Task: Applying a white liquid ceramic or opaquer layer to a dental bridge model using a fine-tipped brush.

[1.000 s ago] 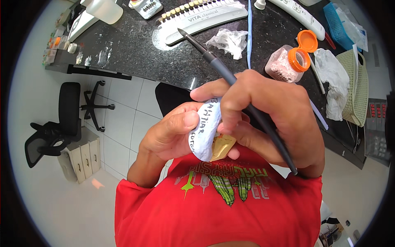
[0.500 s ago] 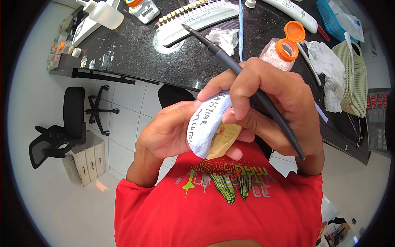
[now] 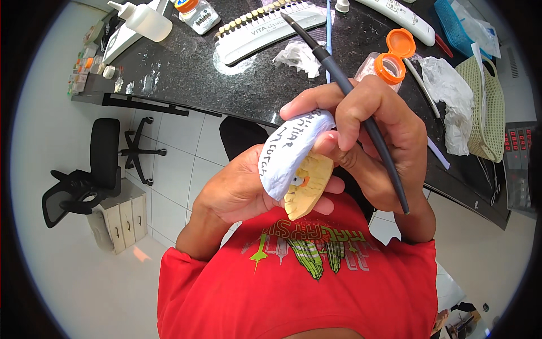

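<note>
A two-part dental cast is held above my lap, its lavender plaster part [image 3: 282, 161] bearing dark handwriting and its yellow toothed part [image 3: 307, 198] below and to the right. A small white tooth-like piece with an orange patch shows on the yellow part. My left hand [image 3: 234, 186] is closed around the cast from the left, fingertips showing beneath it. My right hand [image 3: 389, 121] carries a slim dark brush [image 3: 340, 76] between its fingers, pointed dark tip up toward the desk. Its thumb and index finger also grip the cast's upper right end.
On the black speckled desk [image 3: 186, 85] stand a tooth shade guide [image 3: 271, 34], crumpled tissue [image 3: 299, 58], a jar with an open orange lid [image 3: 389, 68], a squeeze bottle [image 3: 148, 22] and a woven basket [image 3: 480, 107]. A black office chair [image 3: 104, 152] is at left.
The cast has tilted, so more of the yellow part and the white piece shows. The brush has shifted right with its tip farther up; my right hand has moved slightly on the cast.
</note>
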The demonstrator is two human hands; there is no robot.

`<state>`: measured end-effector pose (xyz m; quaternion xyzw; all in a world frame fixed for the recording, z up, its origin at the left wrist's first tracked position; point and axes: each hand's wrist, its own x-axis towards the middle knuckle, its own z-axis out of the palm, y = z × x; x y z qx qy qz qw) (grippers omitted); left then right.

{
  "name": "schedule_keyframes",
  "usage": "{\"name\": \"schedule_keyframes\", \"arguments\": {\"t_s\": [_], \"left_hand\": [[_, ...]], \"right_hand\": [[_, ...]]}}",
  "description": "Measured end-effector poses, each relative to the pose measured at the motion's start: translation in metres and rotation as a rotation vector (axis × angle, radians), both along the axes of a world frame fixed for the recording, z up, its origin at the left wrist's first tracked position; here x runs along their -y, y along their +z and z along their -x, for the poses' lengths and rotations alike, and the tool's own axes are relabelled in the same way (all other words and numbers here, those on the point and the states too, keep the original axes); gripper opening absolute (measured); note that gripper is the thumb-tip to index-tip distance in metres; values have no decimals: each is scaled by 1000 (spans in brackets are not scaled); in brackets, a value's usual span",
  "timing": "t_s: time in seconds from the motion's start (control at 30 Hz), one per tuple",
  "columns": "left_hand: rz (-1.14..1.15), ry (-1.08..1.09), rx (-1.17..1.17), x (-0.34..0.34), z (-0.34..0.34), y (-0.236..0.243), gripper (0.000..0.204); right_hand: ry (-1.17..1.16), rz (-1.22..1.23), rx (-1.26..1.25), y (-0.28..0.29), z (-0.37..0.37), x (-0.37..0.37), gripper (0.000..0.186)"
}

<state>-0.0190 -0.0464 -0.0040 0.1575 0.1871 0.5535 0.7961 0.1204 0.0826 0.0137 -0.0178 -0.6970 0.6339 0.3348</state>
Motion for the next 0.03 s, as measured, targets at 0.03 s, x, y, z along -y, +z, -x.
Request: {"name": "schedule_keyframes", "arguments": {"t_s": [0.03], "left_hand": [[-5,3,-6,1,-1,-2,57]], "right_hand": [[-2,38,-13,-1,0,1,19]]}}
